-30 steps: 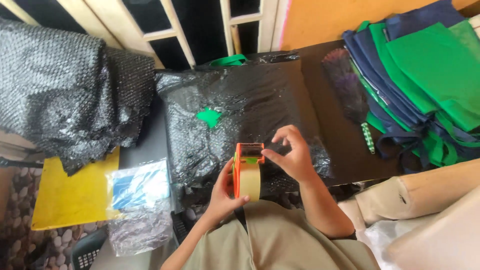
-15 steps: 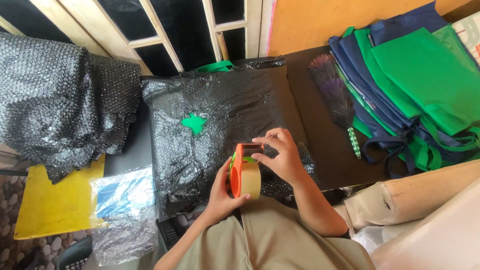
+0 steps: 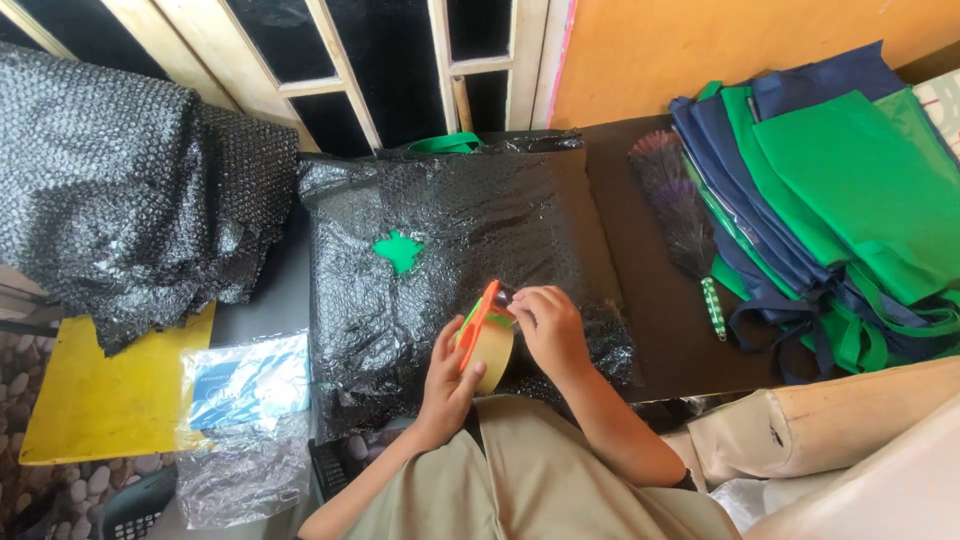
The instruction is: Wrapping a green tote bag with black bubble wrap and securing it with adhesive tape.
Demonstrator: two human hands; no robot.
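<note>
Hands [image 3: 500, 345] grip tape dispenser [image 3: 486, 338] (tape end hidden by right fingers [image 3: 528, 305]).

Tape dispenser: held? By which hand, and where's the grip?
Yes. The left hand holds the tape dispenser by the roll side; the right hand has its fingertips at the dispenser's top front edge, exact grip unclear.

Soft, even daylight fills the scene, brightest on the orange wall [image 3: 720, 50] at the upper right. White glints sparkle across the black bubble wrap [image 3: 450, 260] in the centre and on the heap at upper left. The window openings [image 3: 400, 60] up top are near black. Shadows stay faint. Focus is sharp throughout, with slight bending of lines toward the frame's edges.
</note>
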